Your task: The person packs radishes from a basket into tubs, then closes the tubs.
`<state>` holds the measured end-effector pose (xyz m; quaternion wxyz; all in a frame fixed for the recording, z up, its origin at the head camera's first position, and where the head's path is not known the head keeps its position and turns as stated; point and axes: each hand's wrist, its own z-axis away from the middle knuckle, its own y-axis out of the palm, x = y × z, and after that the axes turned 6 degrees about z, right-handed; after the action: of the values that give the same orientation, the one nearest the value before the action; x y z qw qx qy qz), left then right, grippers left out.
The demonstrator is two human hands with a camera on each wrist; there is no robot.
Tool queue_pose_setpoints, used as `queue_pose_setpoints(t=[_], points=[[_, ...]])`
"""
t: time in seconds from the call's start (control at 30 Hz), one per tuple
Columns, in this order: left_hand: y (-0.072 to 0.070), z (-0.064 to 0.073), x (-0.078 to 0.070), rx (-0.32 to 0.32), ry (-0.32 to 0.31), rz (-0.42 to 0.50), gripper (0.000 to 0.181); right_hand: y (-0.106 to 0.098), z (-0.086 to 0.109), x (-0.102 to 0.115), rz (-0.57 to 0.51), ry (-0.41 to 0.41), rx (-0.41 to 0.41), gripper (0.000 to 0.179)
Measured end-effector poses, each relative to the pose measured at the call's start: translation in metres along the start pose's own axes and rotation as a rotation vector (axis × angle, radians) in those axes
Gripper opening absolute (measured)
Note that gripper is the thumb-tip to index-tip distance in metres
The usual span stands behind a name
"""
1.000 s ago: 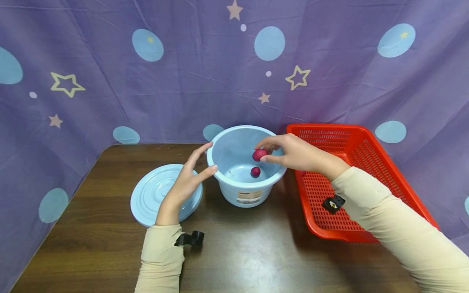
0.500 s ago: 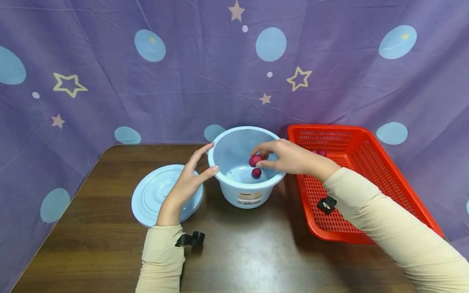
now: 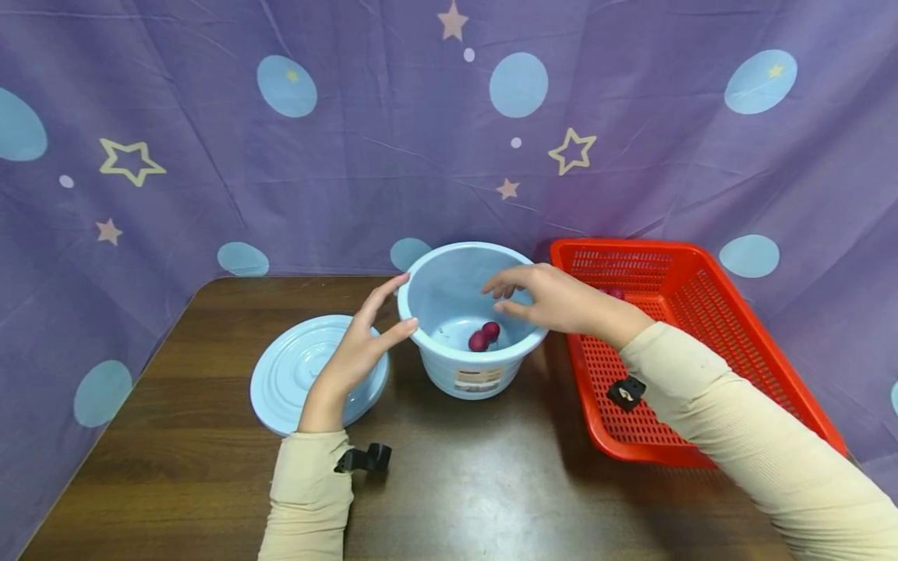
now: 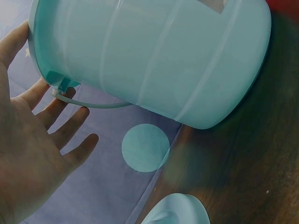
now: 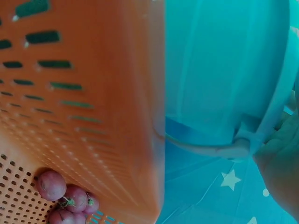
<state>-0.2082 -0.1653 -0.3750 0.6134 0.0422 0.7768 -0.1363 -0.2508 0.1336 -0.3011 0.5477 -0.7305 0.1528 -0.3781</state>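
Note:
Two red radishes (image 3: 479, 341) lie together on the floor of the light blue bucket (image 3: 436, 370). My right hand (image 3: 557, 300) hovers over the bucket's right side, fingers bent loosely and parted, holding nothing. At the bucket's left rim, the thumb and forefinger of my left hand (image 3: 351, 351) touch the edge, with its other fingers spread near the handle hinge in the left wrist view. Several more radishes (image 5: 51, 185) sit in a corner of the red basket (image 3: 609, 446); the right arm partly covers them in the head view.
The basket stands right of the bucket, under my right forearm. A light blue lid (image 3: 284, 378) lies on the wooden table (image 3: 449, 483) to the left, partly behind my left hand. A purple curtain (image 3: 337, 187) hangs along the back.
My right hand lowered a radish into the bucket and let it go; it now rests against the other one. My left hand stays at the rim.

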Motion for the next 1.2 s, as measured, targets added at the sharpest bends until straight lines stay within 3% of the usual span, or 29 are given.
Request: queue_pose_setpoints(t=[0.27, 0.6, 0.9, 1.2], points=[[0.000, 0.000, 0.000, -0.009, 0.001, -0.013, 0.064, -0.013, 0.012, -0.006, -0.079, 0.031, -0.071, 0.029], [0.000, 0.000, 0.000, -0.007, 0.003, -0.018, 0.065, -0.028, 0.035, -0.029, -0.123, 0.066, -0.200, 0.025], [0.000, -0.001, 0.000, -0.005, -0.002, -0.001, 0.064, -0.032, 0.056, -0.047, -0.070, 0.191, -0.170, 0.023], [0.001, -0.001, 0.000, -0.005, -0.008, 0.004, 0.065, -0.023, 0.064, -0.075, -0.062, 0.226, -0.141, 0.022]])
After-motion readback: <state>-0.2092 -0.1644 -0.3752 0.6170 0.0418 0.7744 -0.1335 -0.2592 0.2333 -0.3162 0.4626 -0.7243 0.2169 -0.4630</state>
